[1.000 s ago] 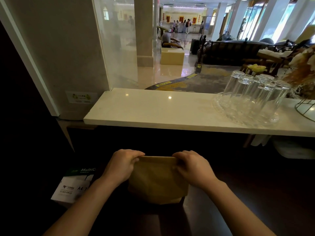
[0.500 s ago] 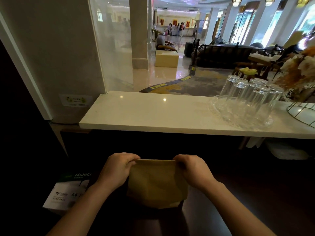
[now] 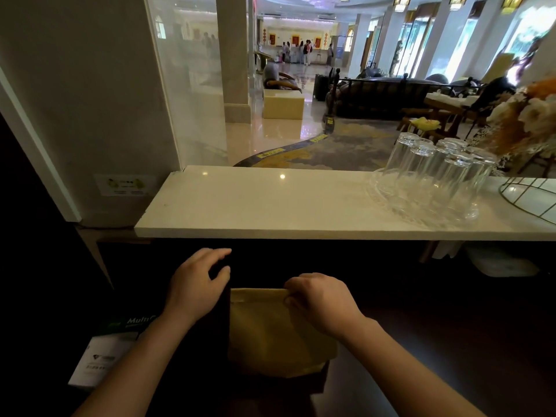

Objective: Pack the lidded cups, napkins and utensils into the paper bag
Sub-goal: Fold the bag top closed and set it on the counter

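A brown paper bag [image 3: 270, 332] stands on the dark lower counter in front of me, its top folded over. My right hand [image 3: 322, 299] pinches the right end of that folded top edge. My left hand [image 3: 198, 281] hovers up and to the left of the bag with fingers spread, touching nothing. No lidded cups, napkins or utensils show outside the bag; its contents are hidden.
A white stone ledge [image 3: 270, 206] runs across above the bag. Several upturned clear glasses [image 3: 433, 176] stand on a glass tray at its right, beside a wire basket [image 3: 529, 197]. A white paper box [image 3: 105, 353] sits at lower left. A grey wall rises at left.
My left hand has let go of the bag's top edge and lifted up and away to the left with fingers spread. My right hand keeps its grip.
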